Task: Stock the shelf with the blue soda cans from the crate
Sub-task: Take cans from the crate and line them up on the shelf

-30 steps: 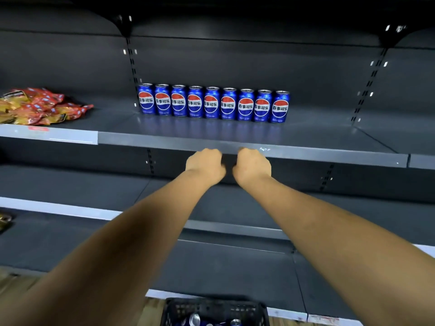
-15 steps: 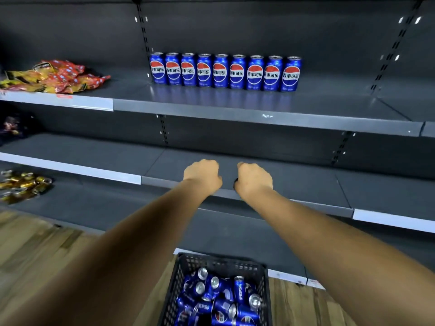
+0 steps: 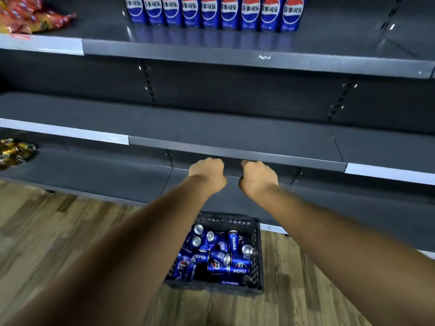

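Writing: blue soda cans in the crate carry white "PEPSI" lettering and a red-white-blue roundel; the row of nine cans on the top shelf shows the same roundel crossed by Chinese characters.
Crate: black plastic crate on the wooden floor, at the foot of the shelving, with loose cans lying jumbled inside it.
Shelved cans: upright, side by side, toward the back edge of the top shelf.
Left hand: left hand seen from the back, fingers curled under, nothing visible in it.
Right hand: right hand likewise curled, with a small dark spot at its inner edge that cannot be made out.
Cans and fingers: both hands hang in front of the middle shelf edge, above the crate and well apart from its cans; the shelved row is far above them.
Other goods: red and yellow snack packets at the top shelf's left end; gold-wrapped items at the left edge of a lower shelf.
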